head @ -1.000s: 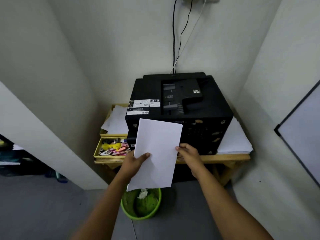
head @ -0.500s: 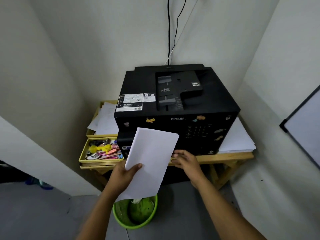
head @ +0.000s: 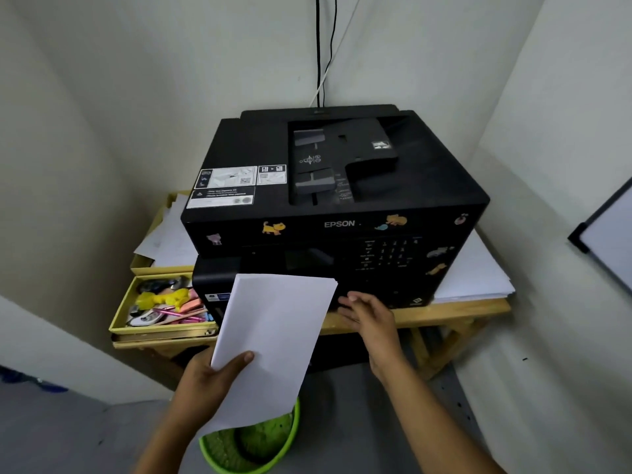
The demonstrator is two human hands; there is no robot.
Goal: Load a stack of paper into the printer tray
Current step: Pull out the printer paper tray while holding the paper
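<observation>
A black Epson printer [head: 328,186] with animal stickers sits on a wooden table [head: 455,311] in a wall corner. My left hand [head: 208,378] grips a white paper stack [head: 273,340] by its lower left edge, thumb on top; the stack tilts in front of the printer's lower front. My right hand [head: 367,314] is off the paper, fingers spread, at the printer's bottom front edge just right of the stack. The paper and hand hide the tray area, so I cannot see whether it is pulled out.
A yellow box [head: 123,323] of stationery and another with loose sheets [head: 164,234] sit left of the printer. More white paper [head: 475,271] lies to its right. A green bin [head: 246,449] stands on the floor below. Walls close in on both sides; a whiteboard [head: 608,241] hangs right.
My right hand let go of the paper's right edge and moved to the printer's lower front. The left hand alone now holds the stack. The view has moved closer to the printer.
</observation>
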